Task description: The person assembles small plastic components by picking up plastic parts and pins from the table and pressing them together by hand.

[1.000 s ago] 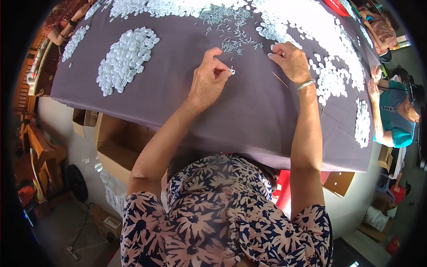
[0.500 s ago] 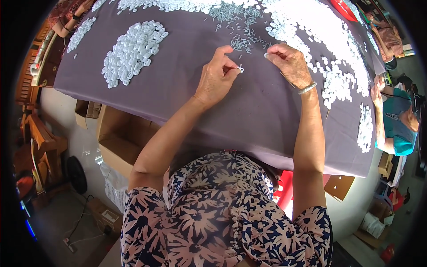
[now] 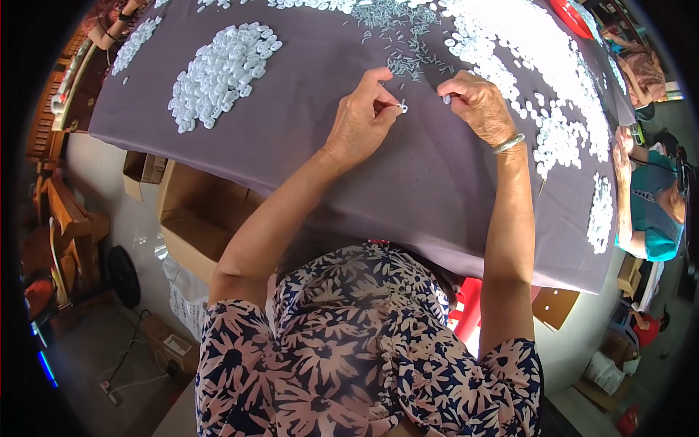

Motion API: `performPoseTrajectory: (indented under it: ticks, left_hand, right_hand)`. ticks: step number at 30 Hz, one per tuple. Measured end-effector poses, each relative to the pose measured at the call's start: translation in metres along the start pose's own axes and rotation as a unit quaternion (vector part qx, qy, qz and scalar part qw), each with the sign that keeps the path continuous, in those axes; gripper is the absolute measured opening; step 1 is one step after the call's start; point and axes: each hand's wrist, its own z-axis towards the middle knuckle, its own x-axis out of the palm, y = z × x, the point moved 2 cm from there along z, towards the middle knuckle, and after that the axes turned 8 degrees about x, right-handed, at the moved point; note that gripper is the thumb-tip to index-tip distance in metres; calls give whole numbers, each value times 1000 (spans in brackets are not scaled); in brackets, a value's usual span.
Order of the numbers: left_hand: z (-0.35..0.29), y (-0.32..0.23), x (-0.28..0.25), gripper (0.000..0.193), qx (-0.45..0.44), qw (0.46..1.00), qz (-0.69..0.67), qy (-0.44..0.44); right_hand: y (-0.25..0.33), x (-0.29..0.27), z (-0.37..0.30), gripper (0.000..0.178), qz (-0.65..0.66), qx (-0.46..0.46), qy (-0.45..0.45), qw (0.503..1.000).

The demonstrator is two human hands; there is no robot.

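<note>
My left hand (image 3: 362, 116) hovers over the dark cloth, thumb and index finger pinching a small white plastic piece (image 3: 403, 107) with a thin prong on it. Across from it, my right hand (image 3: 480, 108), with a bracelet at the wrist, pinches a small pale oval piece (image 3: 446, 98) between its fingertips. The two pieces are apart. Just beyond my hands lie many loose small grey pins (image 3: 405, 64). A wide spread of small white oval pieces (image 3: 502, 76) stretches past my right hand. To the left sits a heap of white plastic pieces (image 3: 220, 79).
The cloth-covered table (image 3: 291, 135) has smaller white piles near its right edge (image 3: 600, 211) and far left (image 3: 135, 47). A red basin (image 3: 571, 18) stands at the far right. Other people sit around, one in a teal top (image 3: 652, 189). An open cardboard box (image 3: 193, 226) is below the left edge.
The oval piece in my right fingertips has turned and shows more plainly. My left hand still pinches its white piece. The whole view has shifted slightly.
</note>
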Motion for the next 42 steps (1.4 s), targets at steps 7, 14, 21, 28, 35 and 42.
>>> performPoseTrajectory:
  ticks: [7,14,21,28,35,42]
  left_hand:
    - [0,-1,0,37,-2,1000,-2,12]
    - [-1,0,-1,32,2,1000,3,13]
    - [0,1,-1,32,3,1000,-6,18]
    - [-1,1,0,31,-1,1000,2,19]
    - [-1,1,0,31,4,1000,3,16]
    - [-1,1,-1,31,2,1000,-4,12]
  right_hand:
    - [-11,-6,-2,18,113,71,-3,991]
    - [-7,-5,1,9,33,130,-19,991]
    - [-12,3,2,7,101,86,-59,989]
    - [2,4,-1,24,-64,-5,-8,998]
    - [6,1,1,16,-29,50,1,998]
    - [3,-5,1,15,-15,85,2,996]
